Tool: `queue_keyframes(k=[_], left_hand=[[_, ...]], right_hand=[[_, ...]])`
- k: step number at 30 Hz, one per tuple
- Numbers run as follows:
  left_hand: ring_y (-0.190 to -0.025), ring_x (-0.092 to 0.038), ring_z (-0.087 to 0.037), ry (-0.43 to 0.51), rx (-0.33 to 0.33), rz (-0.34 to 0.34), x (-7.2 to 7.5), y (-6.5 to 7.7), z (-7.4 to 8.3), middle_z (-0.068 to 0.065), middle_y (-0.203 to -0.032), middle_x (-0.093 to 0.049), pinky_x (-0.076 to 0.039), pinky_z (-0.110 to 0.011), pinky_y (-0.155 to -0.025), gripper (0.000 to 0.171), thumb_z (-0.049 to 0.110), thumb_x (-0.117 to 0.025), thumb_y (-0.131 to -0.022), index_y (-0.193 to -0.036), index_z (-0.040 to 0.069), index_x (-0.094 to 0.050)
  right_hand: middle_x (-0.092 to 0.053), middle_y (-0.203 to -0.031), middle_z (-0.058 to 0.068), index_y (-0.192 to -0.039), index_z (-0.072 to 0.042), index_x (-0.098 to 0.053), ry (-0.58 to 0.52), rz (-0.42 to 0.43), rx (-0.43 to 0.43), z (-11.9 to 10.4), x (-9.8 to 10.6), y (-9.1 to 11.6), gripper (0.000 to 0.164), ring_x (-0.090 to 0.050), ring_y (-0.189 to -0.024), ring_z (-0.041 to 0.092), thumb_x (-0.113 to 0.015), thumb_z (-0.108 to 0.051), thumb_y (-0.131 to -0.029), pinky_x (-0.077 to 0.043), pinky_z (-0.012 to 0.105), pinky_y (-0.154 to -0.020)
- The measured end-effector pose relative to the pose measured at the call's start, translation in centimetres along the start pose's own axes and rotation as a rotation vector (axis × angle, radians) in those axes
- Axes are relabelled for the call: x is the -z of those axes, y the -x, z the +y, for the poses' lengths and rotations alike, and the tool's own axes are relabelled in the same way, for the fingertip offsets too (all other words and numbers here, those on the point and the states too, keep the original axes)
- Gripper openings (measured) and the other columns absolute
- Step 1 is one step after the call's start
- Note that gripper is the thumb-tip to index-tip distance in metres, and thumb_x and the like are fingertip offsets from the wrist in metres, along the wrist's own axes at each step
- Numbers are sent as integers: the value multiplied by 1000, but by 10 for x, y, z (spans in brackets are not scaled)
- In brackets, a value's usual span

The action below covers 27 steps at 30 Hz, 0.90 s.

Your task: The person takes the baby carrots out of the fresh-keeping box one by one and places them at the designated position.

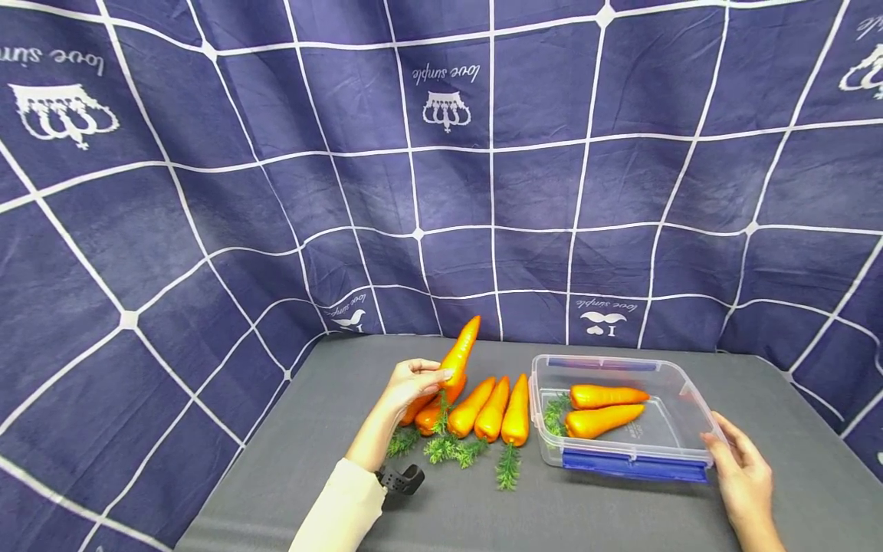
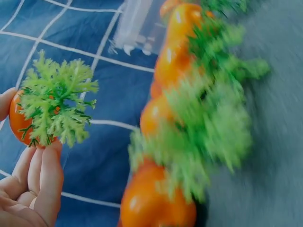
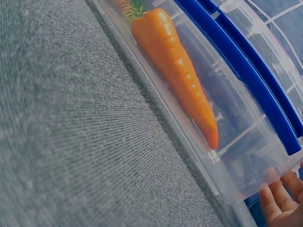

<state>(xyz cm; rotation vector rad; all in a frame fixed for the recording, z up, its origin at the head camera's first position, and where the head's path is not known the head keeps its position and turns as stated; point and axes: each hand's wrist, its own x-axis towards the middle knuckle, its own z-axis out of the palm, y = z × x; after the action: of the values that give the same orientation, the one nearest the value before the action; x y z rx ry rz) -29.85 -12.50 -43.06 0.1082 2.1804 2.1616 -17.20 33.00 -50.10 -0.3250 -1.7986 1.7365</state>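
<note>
My left hand (image 1: 414,386) pinches an orange carrot (image 1: 462,354) between thumb and fingers, its tip pointing up and its green leaves hanging down. In the left wrist view, the leafy end of that carrot (image 2: 21,118) faces the camera. Below it, a row of several carrots (image 1: 491,410) lies on the grey table, leaves toward the near side. My right hand (image 1: 745,468) holds the right end of a clear plastic container (image 1: 614,445), thumb over the rim and fingers outside. Two carrots (image 1: 607,421) lie side by side in the container, leaves to the left.
The container has a blue latch (image 1: 635,465) along its near side. The grey tabletop (image 1: 290,460) ends at a dark blue cloth (image 1: 538,184) with white lines, which hangs behind and at the sides. A black band (image 1: 402,479) sits at my left wrist.
</note>
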Motion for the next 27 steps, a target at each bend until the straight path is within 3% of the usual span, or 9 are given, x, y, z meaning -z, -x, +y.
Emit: queue_keyframes(k=[8,17,27], left_hand=[[-76,-68,-17,-55,20,40,28,3,-1,-9,-88,-69,-56,-33,-77,35,6,-77,-80,-106,-13,-64],[-74,-67,-13,-77,36,88,59,9,-15,-10,-87,-70,-55,-27,-71,38,7,-78,-80,-108,-14,-64],[-78,-66,-15,-142,48,215,90,16,-25,-14,-95,-70,-56,-29,-73,41,10,-79,-79,-109,-15,-65]], right_hand=[[-65,-94,-29,-127,-21,-66,-14,10,0,1,-2,0,38,-56,-88,-13,-61,-4,-93,-38,5,-71],[-67,-86,-28,-123,-26,-67,4,9,15,-2,0,-3,37,-57,-84,-13,-59,-5,-94,-38,5,-68],[-67,-89,-27,-123,-26,-67,-31,-12,-10,2,2,-1,37,-57,-84,-13,-61,-4,-93,-38,5,-67]])
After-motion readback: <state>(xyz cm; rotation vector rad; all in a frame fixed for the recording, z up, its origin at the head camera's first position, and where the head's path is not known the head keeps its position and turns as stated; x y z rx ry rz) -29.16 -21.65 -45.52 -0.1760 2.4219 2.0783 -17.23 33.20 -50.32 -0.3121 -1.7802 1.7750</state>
